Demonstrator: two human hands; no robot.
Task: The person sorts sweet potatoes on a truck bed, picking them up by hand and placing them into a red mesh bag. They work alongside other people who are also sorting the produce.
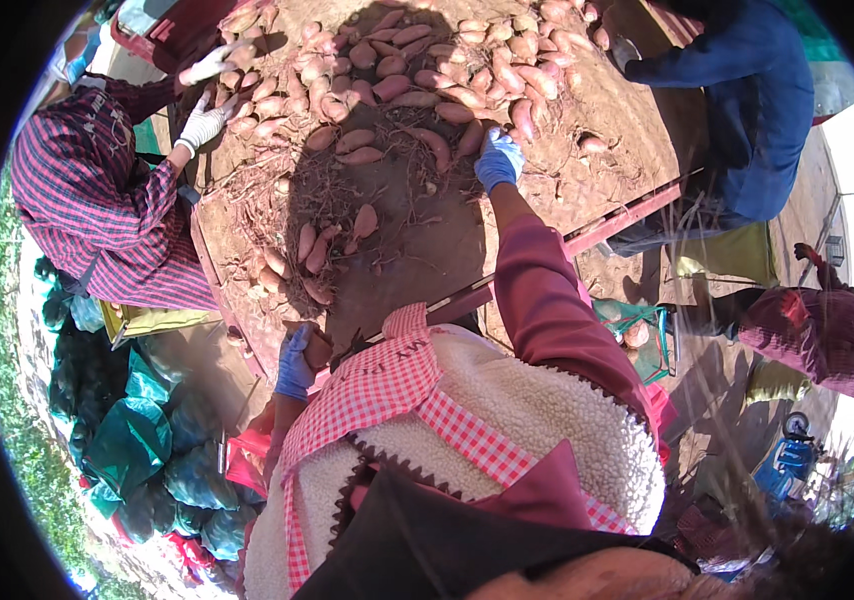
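My left hand (295, 366), in a blue glove, is low at the table's near edge, close to my apron. A brownish sweet potato (317, 349) is held in it. My right hand (500, 160), also gloved in blue, reaches out over the sorting table (404, 262). Its fingertips are beside a reddish sweet potato (471, 139) at the near side of the heap; whether they grip it cannot be told. Loose sweet potatoes (355, 140) with stringy roots lie in my shadow. A smaller cluster of sweet potatoes (318, 251) rests nearer to me.
A person in a checked garment (119, 187) works at the left with white gloves. Another person in blue (749, 112) stands at the right. Filled green bags (130, 442) crowd the ground at left. A raised red rail (622, 217) edges the table. A green net bag (633, 330) holds produce.
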